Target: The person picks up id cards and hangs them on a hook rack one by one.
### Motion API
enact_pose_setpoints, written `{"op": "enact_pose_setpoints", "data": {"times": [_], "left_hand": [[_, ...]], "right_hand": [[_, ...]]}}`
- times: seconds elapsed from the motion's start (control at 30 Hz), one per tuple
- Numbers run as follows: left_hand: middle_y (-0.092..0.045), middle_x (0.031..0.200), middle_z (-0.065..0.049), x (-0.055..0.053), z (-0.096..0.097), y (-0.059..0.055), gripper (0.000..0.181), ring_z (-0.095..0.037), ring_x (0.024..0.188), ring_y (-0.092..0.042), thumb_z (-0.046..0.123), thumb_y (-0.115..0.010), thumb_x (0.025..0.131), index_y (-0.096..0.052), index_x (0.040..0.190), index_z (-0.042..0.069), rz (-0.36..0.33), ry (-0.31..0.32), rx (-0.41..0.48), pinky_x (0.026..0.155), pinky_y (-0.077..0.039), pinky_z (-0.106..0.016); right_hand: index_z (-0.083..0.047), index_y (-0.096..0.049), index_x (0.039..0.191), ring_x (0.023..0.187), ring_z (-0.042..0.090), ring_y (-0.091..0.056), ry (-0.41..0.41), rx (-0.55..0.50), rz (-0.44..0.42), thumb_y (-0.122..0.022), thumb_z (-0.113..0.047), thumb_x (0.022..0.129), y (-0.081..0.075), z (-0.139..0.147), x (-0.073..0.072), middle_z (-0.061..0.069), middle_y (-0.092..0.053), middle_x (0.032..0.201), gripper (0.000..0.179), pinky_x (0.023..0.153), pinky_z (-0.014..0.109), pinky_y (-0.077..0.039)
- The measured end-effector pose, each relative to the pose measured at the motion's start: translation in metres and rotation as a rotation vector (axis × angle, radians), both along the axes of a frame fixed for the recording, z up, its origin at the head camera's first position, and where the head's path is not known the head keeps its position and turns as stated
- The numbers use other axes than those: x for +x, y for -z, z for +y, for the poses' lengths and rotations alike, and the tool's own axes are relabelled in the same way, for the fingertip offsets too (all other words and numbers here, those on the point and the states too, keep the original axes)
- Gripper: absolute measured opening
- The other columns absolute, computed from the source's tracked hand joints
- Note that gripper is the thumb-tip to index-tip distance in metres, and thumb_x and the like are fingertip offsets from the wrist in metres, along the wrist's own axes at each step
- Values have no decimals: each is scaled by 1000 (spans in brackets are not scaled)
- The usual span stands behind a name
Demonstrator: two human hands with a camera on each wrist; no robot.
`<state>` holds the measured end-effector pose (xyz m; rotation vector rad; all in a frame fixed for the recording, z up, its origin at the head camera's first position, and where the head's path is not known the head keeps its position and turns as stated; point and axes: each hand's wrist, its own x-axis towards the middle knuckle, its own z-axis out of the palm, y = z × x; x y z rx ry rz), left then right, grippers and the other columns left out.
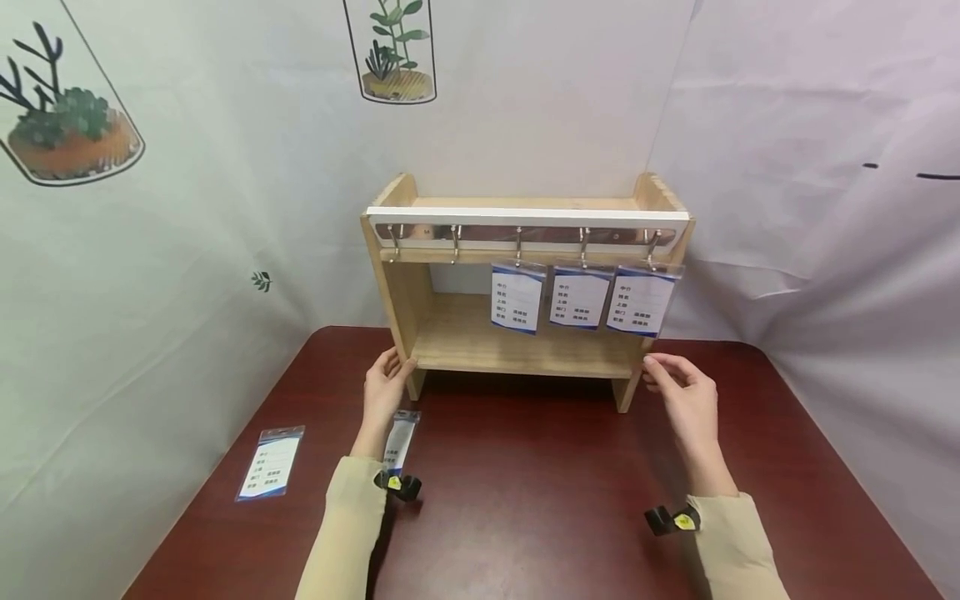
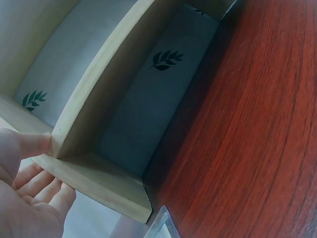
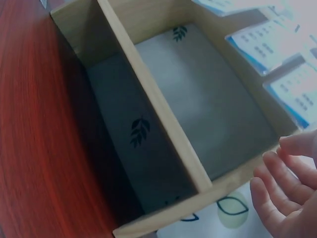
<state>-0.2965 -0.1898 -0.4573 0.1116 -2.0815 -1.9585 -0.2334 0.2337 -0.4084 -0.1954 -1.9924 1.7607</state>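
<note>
A small wooden shelf (image 1: 480,346) stands on the table in the head view, with a row of several metal hooks (image 1: 519,243) across its upper front. Three clear-sleeved badge cards, left (image 1: 516,298), middle (image 1: 579,297) and right (image 1: 639,302), hang from the hooks on the right half. My left hand (image 1: 385,385) pinches the shelf's left side panel, thumb at the inner front edge and fingers outside, as the left wrist view (image 2: 99,183) of that panel shows. Beside the right panel (image 3: 198,208), my right hand (image 1: 682,396) has loosely bent fingers; its thumb tip is at the front edge.
One badge card (image 1: 272,463) lies on the left of the dark red table (image 1: 517,500). Another badge card (image 1: 399,442) lies partly hidden behind the left forearm. A pale curtain (image 1: 225,208) with plant prints surrounds the table's back and sides.
</note>
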Motion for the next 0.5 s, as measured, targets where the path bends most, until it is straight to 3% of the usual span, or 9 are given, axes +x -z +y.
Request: {"op": "enact_pose_setpoints", "data": {"times": [0.23, 0.5], "left_hand": [[-52, 144, -24, 0, -1, -1, 54, -34, 135, -49, 20, -68, 99, -49, 145, -1, 7, -1, -14, 110, -44, -43], [-54, 143, -23, 1, 0, 0, 53, -33, 135, -50, 20, -68, 99, -50, 145, 0, 16, -2, -14, 109, -45, -42]], "right_hand": [[-1, -73, 109, 74, 5, -69, 48, 5, -19, -75, -22, 93, 8, 7, -1, -8, -73, 84, 27, 67, 15, -56], [-6, -71, 118, 84, -1, -63, 95, 119, -65, -76, -29, 92, 19, 9, -8, -23, -67, 86, 35, 70, 12, -49]]}}
